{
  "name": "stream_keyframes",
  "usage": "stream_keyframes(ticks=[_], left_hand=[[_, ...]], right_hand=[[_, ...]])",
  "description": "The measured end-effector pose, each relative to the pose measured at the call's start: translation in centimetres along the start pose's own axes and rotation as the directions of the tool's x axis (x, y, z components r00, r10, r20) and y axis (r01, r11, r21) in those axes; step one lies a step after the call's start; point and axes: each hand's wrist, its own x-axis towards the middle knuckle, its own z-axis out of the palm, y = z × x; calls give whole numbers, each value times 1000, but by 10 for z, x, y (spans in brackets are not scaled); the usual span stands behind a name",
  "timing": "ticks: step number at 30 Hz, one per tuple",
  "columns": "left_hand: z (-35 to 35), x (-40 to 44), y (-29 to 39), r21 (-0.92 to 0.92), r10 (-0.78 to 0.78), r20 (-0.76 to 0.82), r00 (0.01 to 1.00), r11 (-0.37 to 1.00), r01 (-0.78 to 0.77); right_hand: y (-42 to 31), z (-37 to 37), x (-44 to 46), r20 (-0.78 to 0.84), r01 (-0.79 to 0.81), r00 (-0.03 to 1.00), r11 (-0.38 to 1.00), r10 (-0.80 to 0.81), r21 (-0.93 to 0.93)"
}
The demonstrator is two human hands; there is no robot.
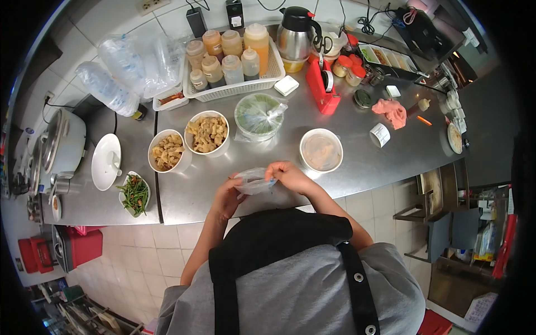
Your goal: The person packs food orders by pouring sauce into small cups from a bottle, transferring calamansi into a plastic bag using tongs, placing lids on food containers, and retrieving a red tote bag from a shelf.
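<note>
A clear plastic bag (pixel 254 183) is stretched between my hands at the counter's front edge. My left hand (pixel 227 195) grips its left side, and my right hand (pixel 286 175) pinches its right side. Just beyond the bag stands a round tub (pixel 259 117) of something green, wrapped in a knotted clear bag. To the right of my right hand sits a white tub (pixel 321 151) with a translucent cover over brownish contents. Two white tubs of browned, fried-looking pieces, a nearer one (pixel 167 151) and a farther one (pixel 207 133), stand up and left of my left hand.
At the back, a white basket (pixel 234 89) holds several sauce bottles beside a steel jug (pixel 296 39). A red tape dispenser (pixel 322 89) stands right of them. Leftward are a dish of green beans (pixel 134 194) and a white oval plate (pixel 106 162). A pink cloth (pixel 391 113) lies at right.
</note>
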Motion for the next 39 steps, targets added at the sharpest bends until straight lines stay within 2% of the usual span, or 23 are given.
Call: stream_keyframes(ticks=[2, 5, 8, 9, 10, 11, 12, 14, 17, 19, 20, 22, 24, 25, 27, 29, 30, 31, 32, 34, 36, 37, 39], left_hand=[[9, -7, -5, 161, 203, -4, 979, 967, -200], [-1, 1, -8, 472, 479, 90, 873, 752, -461], [-36, 23, -14, 350, 615, 99, 782, 714, -606], [-36, 19, -10, 525, 570, 141, 809, 650, -550], [-44, 30, -13, 663, 572, 297, 764, 453, -596], [-55, 40, -19, 805, 548, 415, 726, 151, -574], [-64, 48, -20, 791, 414, 575, 706, -59, -610], [-33, 45, -25, 714, 356, 661, 661, -29, -699], [-14, 41, -54, 684, 410, 510, 756, 340, -645], [16, 29, -70, 646, 442, 558, 702, 299, -702], [20, 35, -86, 545, 395, 558, 730, 490, -681], [30, 46, -117, 288, 297, 551, 780, 810, -511], [58, 70, -146, 46, 93, 637, 765, 987, -157], [92, 59, -148, 451, 249, 701, 668, 570, -686], [143, 78, -186, 398, 169, 621, 765, 773, -494], [195, 91, -223, 405, 200, 604, 772, 757, -513], [219, 94, -234, 453, 264, 634, 727, 635, -626], [244, 97, -245, 484, 320, 669, 670, 496, -721], [269, 99, -256, 499, 371, 704, 606, 350, -793], [300, 103, -277, 527, 412, 659, 629, 343, -778], [306, 119, -288, 568, 403, 629, 664, 345, -747], [333, 100, -273, 508, 466, 662, 587, 296, -809], [333, 113, -271, 559, 406, 583, 704, 427, -710]], right_hand=[[-33, 18, -8, -62, 130, 982, 877, -178, -462], [-48, 41, -9, -98, 87, 976, 759, -195, -646], [-47, 60, -8, -211, -2, 957, 727, -197, -686], [-50, 67, -9, -256, -83, 955, 693, -151, -716], [-49, 71, -8, -239, -54, 956, 706, -167, -706], [-47, 74, -8, -234, -30, 954, 718, -187, -695], [-42, 76, -9, -234, -12, 950, 728, -206, -686], [-14, 81, -4, -219, 74, 941, 791, -256, -607], [-15, 88, -28, -264, 90, 924, 827, -277, -554], [-20, 71, -56, -250, 153, 911, 830, -329, -536], [-22, 62, -76, -241, 186, 904, 832, -354, -523], [-41, 38, -122, -286, 149, 909, 878, -303, -456], [-52, 5, -168, -335, 75, 915, 910, -225, -407], [-59, -10, -192, -373, 48, 903, 910, -216, -411], [-68, -49, -243, -430, -16, 882, 901, -192, -434], [-62, -98, -280, -425, -45, 879, 852, -215, -522], [-61, -120, -293, -426, -50, 874, 830, -232, -555], [-74, -141, -309, -433, -149, 888, 791, -158, -593], [-83, -160, -323, -441, -111, 872, 792, -211, -600], [-99, -198, -346, -438, -29, 843, 787, -312, -616], [-114, -234, -362, -422, -7, 856, 811, -297, -585], [-113, -251, -365, -412, 2, 863, 817, -292, -576], [-109, -280, -364, -419, 24, 848, 813, -325, -582]])
